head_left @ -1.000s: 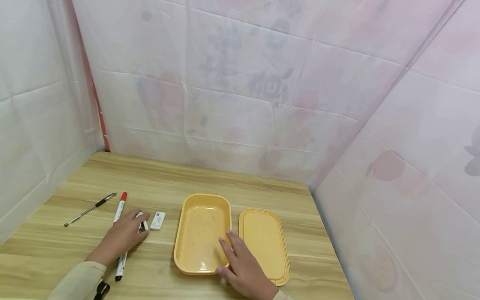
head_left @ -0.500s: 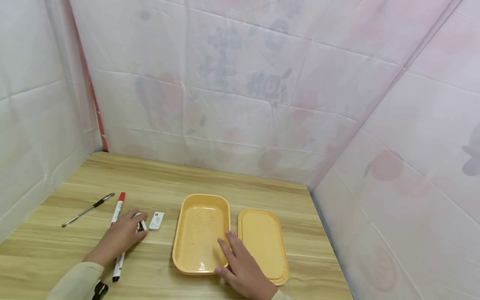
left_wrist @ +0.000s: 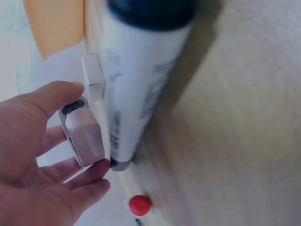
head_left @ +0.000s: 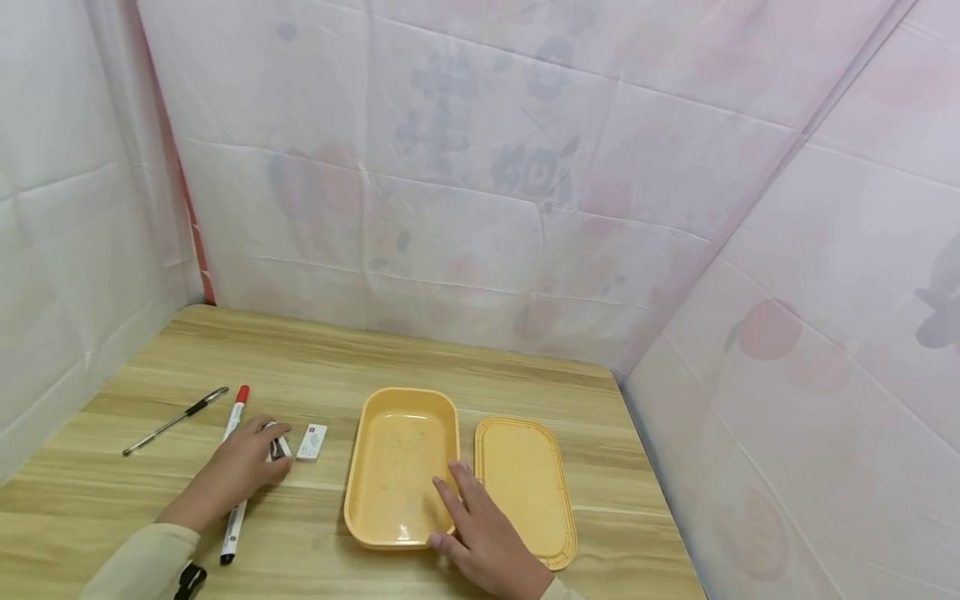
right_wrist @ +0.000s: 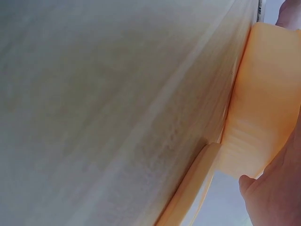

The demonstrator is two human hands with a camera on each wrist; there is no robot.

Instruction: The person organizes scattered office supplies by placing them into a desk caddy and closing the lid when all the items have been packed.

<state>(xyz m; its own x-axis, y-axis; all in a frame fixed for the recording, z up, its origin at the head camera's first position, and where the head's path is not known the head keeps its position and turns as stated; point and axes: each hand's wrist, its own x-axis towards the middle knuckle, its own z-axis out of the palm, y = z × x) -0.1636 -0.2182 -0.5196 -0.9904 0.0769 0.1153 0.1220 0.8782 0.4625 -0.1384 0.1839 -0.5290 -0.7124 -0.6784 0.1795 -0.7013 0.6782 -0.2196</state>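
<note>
My left hand grips a small white-and-black mini stapler between thumb and fingertips, low over the table. A white marker with a red cap at one end and a black one at the other passes beneath this hand, which hides its middle. Just right of the fingers lies a small white box with a red mark. My right hand rests its spread fingers at the right rim of a yellow, open plastic box. Nothing lies inside that box.
The yellow lid lies flat right of the box, partly behind the right hand. A pen with a black grip lies at the far left. Cloth walls close in the wooden table at the back and sides.
My left hand and the stapler have shifted slightly left. The marker's black end sits a little further left too. My right hand keeps its place at the box rim.
</note>
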